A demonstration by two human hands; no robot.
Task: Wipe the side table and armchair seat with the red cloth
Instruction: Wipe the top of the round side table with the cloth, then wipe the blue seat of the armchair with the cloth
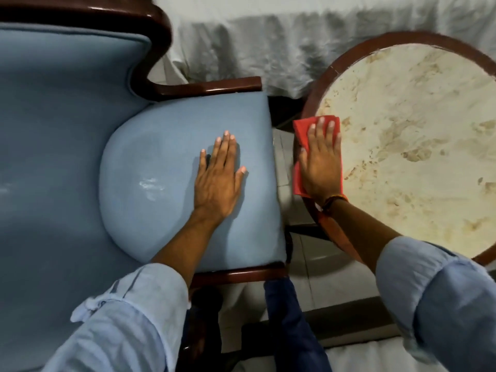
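The right hand [320, 159] lies flat, fingers spread, and presses the red cloth [302, 142] down on the near-left edge of the round side table [418, 135]; it is not clenched around the cloth, it only holds it under the palm. The left hand [218, 178] is empty and open, and rests flat on the blue armchair seat [161, 157], probably as a support while the person leans over. The cloth sits where the marble-like top meets the brown wooden rim [318, 84], and part of it hangs over the rim toward the chair. I think the step in hand is the wiping of the table, and most of the top to the right and far side seems not yet covered. To do it well, the palm should stay flat with even pressure, and the strokes should overlap and go from the left edge across to the right, and also follow the rim around. The hanging part of the cloth could be folded under so that it does not drag. The beige patches on the top may be stone pattern or dirt; I cannot tell which. The right part of the table is cut off by the frame, and its legs are hidden. A pale mark [150, 185] on the seat may be glare or a stain. The chair back on the left is only partly in view.
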